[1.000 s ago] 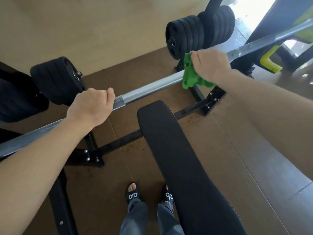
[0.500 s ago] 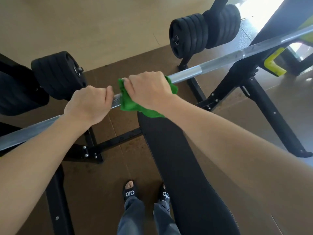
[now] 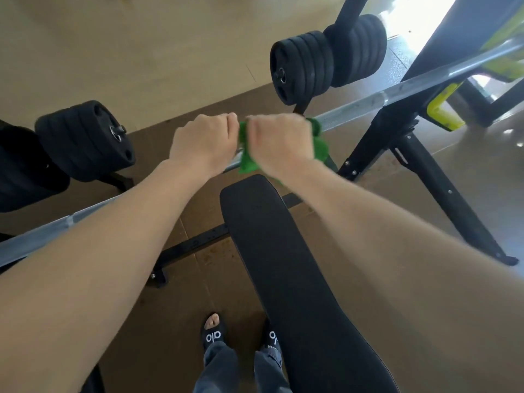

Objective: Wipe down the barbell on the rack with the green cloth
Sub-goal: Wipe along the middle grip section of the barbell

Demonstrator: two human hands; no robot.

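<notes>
The steel barbell runs from lower left to upper right across the rack. My left hand grips the bar near its middle. My right hand sits right beside it, fingers wrapped round the bar with the green cloth bunched between palm and steel. The cloth pokes out on both sides of my fist, touching my left hand's knuckles. The stretch of bar under both hands is hidden.
A black padded bench extends below the bar toward me. Stacked black weight plates hang at the back right, another stack at the left. The black rack upright with a yellow hook stands right. My sandalled feet are on brown floor mats.
My right hand slid the green cloth leftward along the bar from near the right upright until it met my left hand. The left hand kept its grip.
</notes>
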